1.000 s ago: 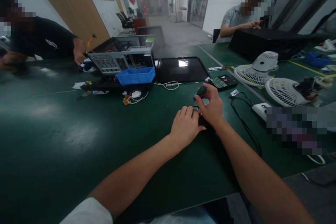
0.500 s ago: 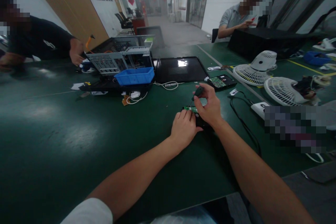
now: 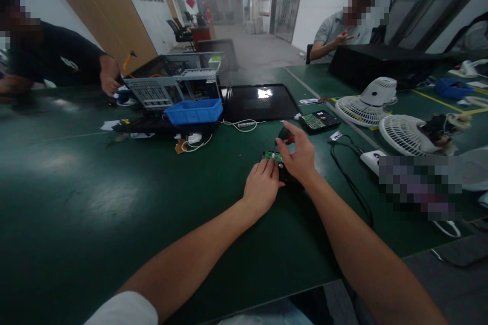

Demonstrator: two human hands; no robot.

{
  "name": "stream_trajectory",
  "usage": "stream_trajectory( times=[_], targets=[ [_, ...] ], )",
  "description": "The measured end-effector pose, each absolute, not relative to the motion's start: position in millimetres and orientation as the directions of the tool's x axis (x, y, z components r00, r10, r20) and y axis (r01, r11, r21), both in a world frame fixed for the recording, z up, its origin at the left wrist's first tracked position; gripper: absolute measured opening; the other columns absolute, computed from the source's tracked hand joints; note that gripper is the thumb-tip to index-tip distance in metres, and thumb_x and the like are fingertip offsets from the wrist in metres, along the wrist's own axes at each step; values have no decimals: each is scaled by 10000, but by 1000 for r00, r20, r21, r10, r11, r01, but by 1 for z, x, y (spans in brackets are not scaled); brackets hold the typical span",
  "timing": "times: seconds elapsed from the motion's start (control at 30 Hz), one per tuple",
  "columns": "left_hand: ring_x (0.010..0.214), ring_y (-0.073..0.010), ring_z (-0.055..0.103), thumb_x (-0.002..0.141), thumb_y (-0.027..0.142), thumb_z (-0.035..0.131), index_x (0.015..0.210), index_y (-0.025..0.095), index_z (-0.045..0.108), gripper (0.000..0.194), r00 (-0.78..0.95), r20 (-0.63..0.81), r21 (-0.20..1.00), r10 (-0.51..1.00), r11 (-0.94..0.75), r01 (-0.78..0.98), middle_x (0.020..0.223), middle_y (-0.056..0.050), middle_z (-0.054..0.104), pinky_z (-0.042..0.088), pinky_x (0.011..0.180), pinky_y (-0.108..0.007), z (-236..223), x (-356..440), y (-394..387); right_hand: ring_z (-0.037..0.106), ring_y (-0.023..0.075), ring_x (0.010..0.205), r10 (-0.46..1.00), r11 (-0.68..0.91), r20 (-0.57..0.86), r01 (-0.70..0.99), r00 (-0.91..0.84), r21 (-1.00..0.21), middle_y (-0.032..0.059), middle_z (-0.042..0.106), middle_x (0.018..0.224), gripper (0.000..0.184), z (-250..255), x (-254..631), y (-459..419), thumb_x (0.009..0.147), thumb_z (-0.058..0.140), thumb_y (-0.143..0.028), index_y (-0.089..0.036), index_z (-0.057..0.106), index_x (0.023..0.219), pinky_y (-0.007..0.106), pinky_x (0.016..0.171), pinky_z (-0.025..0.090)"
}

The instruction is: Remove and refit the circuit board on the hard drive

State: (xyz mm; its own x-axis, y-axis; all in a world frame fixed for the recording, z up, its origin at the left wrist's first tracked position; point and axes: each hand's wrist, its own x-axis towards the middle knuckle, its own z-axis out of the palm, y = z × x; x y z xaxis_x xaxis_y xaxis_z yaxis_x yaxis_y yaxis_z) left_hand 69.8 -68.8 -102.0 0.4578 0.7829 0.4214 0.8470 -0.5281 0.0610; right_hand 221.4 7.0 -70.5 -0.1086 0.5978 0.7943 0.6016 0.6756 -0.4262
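Observation:
My left hand (image 3: 261,183) lies over a small black device with a green circuit board (image 3: 271,155), fingers on its near side and thumb against it, holding it to the green table (image 3: 190,188). Just above the board, my right hand (image 3: 299,156) is closed around a screwdriver with a dark green handle (image 3: 282,135). The handle leans over the board; its shaft and tip cannot be made out now. Part of the device is hidden under both hands.
Beyond my hands lie a black case with a circuit board (image 3: 319,121), a dark flat panel (image 3: 263,101) and a white cable (image 3: 244,126). A blue tray (image 3: 194,111) stands before an open computer case (image 3: 152,92). White fans (image 3: 400,132) and a black cable (image 3: 348,177) lie right. Two people sit opposite.
My right hand and the screwdriver have turned slightly, and the shaft no longer shows. My left hand stays on the device. The person at the right has moved a hand.

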Motion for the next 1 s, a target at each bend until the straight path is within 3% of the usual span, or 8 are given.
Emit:
stream_trajectory(
  times=[0.47, 1.0],
  targets=[
    [1389, -338, 535, 1012, 313, 604, 1410, 79, 582, 461, 437, 427, 55, 792, -504, 862, 1463, -204, 593, 467, 1109, -471, -107, 68, -71, 697, 261, 1070, 631, 677, 753, 608, -189, -415, 113, 681, 1332, 471, -56, 215, -2, 1028, 517, -315, -282, 494, 1497, 492, 979, 590],
    [1417, -316, 525, 1038, 262, 541, 1409, 18, 575, 445, 481, 427, 3, 766, -533, 846, 1474, -236, 582, 449, 1159, -449, -105, 62, -74, 682, 264, 928, 600, 700, 765, 618, -234, -359, 104, 695, 1104, 444, -52, 211, 23, 1008, 566, -387, -268, 536, 1435, 482, 904, 595]
  ],
)
